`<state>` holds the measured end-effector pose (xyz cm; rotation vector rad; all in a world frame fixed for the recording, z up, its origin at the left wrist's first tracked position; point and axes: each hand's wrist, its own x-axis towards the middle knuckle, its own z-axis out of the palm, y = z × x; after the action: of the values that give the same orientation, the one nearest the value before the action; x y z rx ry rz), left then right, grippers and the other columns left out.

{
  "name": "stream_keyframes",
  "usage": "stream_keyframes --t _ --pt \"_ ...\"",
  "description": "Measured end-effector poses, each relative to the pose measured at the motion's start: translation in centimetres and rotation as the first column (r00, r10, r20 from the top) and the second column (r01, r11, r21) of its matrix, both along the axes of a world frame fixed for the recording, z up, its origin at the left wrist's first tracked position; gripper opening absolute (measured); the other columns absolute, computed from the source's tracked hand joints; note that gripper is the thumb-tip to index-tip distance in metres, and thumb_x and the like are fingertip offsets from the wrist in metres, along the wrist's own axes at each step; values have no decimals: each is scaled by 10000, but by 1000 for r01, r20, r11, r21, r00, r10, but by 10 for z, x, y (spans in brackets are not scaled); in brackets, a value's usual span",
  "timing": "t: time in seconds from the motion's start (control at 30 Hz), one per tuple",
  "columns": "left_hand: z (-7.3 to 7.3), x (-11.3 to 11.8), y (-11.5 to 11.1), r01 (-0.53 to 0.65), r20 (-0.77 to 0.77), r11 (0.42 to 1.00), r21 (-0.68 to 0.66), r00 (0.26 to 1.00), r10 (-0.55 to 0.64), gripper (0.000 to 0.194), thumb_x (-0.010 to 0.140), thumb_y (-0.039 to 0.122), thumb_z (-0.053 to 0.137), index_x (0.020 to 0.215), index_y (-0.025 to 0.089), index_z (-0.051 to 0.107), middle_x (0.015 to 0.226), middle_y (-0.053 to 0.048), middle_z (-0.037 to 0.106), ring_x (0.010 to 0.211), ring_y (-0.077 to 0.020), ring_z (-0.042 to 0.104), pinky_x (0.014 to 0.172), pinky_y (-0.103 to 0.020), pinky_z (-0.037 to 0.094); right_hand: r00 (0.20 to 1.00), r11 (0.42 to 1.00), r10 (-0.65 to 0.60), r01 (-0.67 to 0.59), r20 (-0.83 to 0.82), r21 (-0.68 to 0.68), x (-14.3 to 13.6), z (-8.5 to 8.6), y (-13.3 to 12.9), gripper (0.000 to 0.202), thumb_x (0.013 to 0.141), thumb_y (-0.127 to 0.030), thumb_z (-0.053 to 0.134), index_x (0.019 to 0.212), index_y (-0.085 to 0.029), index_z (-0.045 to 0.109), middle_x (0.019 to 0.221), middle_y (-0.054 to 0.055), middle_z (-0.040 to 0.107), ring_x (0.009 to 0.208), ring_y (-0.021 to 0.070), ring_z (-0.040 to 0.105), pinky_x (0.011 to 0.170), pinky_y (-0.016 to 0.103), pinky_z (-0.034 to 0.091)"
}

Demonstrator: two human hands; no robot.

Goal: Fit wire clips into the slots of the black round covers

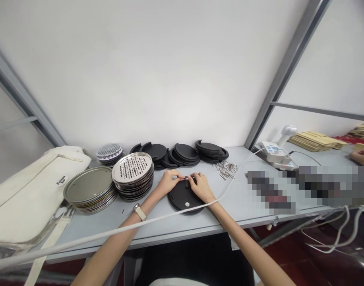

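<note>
A round black disc (182, 196) with a small white sticker lies on the table in front of me. At its far edge, the fingertips of my left hand (170, 181) pinch a small shiny metal clip (186, 178). My right hand (201, 187) is closed on the same clip from the other side, its palm over the disc's right part. The clip's exact shape is mostly hidden by my fingers. To the right, a loose pile of bent metal wire pieces (228, 170) lies beside stacked black discs (212, 151).
Left stand a stack of perforated metal discs (133, 169), a stack of plain round plates (88, 184) and a cream bag (33, 190). A white cable (158, 219) crosses in front of my forearms. A scanner (286, 133) and another person's hand (361, 157) are right.
</note>
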<state>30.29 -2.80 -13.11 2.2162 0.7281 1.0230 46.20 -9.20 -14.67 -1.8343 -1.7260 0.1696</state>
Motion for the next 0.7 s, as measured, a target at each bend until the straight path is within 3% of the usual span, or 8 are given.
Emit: stream_keyframes --t 0.7 --pt "-7 -2 6 32 23 999 -13 999 -32 63 764 161 671 734 146 725 761 -44 710 748 -159 643 749 -261 469 992 1000 9 -6 -125 18 10 -16 9 223 889 -324 468 873 -196 650 906 63 644 906 202 550 842 313 364"
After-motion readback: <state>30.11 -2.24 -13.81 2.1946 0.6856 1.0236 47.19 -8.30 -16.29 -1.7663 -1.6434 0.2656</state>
